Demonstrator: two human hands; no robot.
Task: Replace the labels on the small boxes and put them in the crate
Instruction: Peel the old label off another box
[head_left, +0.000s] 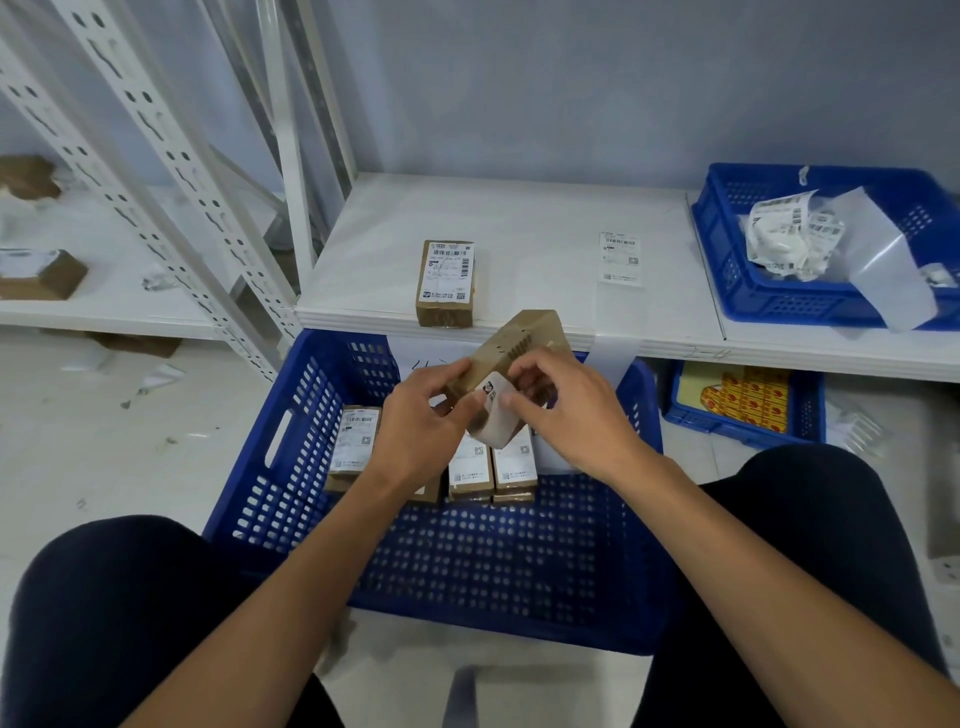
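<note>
1. So far, several relabelled-looking boxes (470, 467) lie flat in the blue crate (291, 467), which sits on the floor between the person's knees. More may be hidden under the arms.
2. The held box (519, 332) is tilted above the crate. Its white label (493, 410) curls loose at the near end, perhaps coming off rather than going on; the view does not settle it.
3. Left to do: one labelled box on the shelf (445, 283) waits, with a loose label (619, 257) lying well apart from it.
4. The left hand (421, 415) grips the held box at its near end, fingers curled round it.
5. The right hand (566, 410) pinches the label's edge between thumb and forefinger.
</note>
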